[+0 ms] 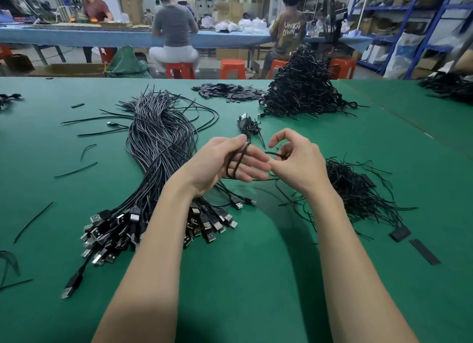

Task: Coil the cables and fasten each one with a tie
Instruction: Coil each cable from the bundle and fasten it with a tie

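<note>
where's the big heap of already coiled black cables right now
In the head view the tall heap of coiled black cables sits far right on the green table, beside the flat pile of small black ties, beyond the right hand.

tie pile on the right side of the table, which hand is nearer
Right. The right hand hangs just beside the tie pile; the left hand, wound with cable, is farther away.

Under my bare arms the green table (pixel 256 278) looks matt, like felt. The cable (pixel 231 163) looped over my fingers looks smooth, dull black plastic; the USB plugs (pixel 204 225) show shiny metal tips.
</note>
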`<move>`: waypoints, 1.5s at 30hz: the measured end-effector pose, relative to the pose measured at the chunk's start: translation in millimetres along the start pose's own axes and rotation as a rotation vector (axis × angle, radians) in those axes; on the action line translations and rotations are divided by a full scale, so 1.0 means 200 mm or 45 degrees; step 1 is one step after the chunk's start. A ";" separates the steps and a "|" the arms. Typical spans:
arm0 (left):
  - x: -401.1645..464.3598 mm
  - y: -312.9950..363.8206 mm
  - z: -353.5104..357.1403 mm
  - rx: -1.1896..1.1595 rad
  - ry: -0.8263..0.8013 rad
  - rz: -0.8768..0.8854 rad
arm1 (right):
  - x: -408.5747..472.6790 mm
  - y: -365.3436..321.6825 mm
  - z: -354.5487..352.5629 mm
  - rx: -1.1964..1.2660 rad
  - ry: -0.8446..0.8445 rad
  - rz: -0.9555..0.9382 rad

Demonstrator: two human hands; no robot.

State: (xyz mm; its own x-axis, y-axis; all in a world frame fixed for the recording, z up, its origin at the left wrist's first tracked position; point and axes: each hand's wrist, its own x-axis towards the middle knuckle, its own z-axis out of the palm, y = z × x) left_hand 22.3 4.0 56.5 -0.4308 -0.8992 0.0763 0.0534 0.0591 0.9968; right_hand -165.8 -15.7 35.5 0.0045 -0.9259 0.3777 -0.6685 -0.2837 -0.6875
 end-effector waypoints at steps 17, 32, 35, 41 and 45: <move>0.09 -0.03 0.04 -0.689 0.397 0.167 | -0.04 -0.17 -0.08 1.042 -1.172 0.102; 0.00 -0.01 -0.04 -0.266 0.049 -0.016 | -0.01 0.00 0.03 0.501 -0.313 0.329; 0.02 -0.03 -0.01 0.081 -0.028 -0.165 | 0.04 -0.04 0.00 0.822 -0.234 0.464; 0.10 -0.09 0.05 0.133 0.186 -0.135 | 0.04 -0.16 -0.06 1.055 -0.350 0.356; 0.14 -0.10 0.05 -0.137 0.493 0.041 | 0.01 -0.20 -0.04 1.064 -0.679 0.173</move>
State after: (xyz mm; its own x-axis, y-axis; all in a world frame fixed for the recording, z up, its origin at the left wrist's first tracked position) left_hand 0.9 -18.7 38.6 -0.0568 -0.9957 0.0730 0.1645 0.0628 0.9844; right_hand -144.5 -3.3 68.5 0.4371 -0.8961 0.0768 0.0484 -0.0618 -0.9969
